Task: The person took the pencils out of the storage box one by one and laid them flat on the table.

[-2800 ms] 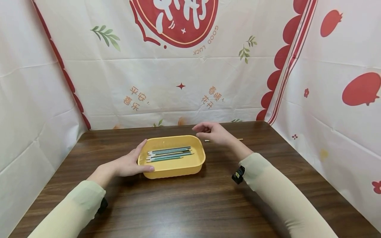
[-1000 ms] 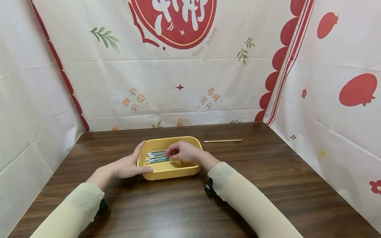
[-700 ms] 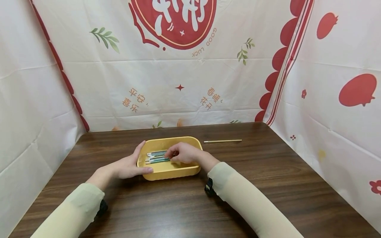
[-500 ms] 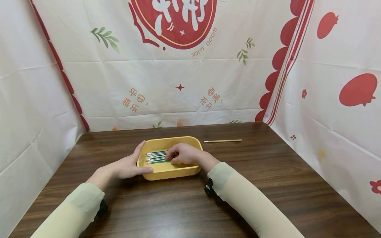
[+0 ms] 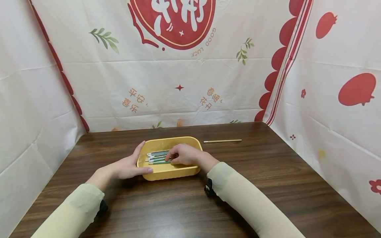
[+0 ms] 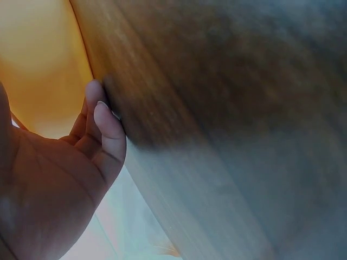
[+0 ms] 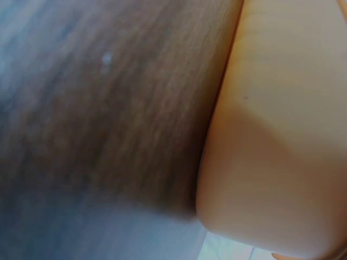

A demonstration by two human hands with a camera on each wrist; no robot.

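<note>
A yellow plastic bin (image 5: 171,173) sits on the table with several green and dark pencils (image 5: 156,155) lying inside it. My left hand (image 5: 128,166) grips its left end, thumb over the front rim and fingers along the outer side; the left wrist view has the fingers (image 6: 111,130) against the wall. My right hand (image 5: 185,154) reaches over the right side into the bin, thumb and fingertips pinching the right part of the front green pencil (image 5: 157,163). That pencil's far end is hidden behind the hand. In the right wrist view, only the bin's outer wall (image 7: 276,162) shows, not the hand.
A single natural-wood pencil (image 5: 223,141) lies on the dark wooden table (image 5: 166,208) behind and right of the bin. White printed cloth (image 5: 178,109) hangs along the back and both sides of the table.
My right hand came from beside the wood pencil into the bin. Its fingertips have since slid slightly towards the front, and the front green pencil has shifted a little right. The left hand stays put.
</note>
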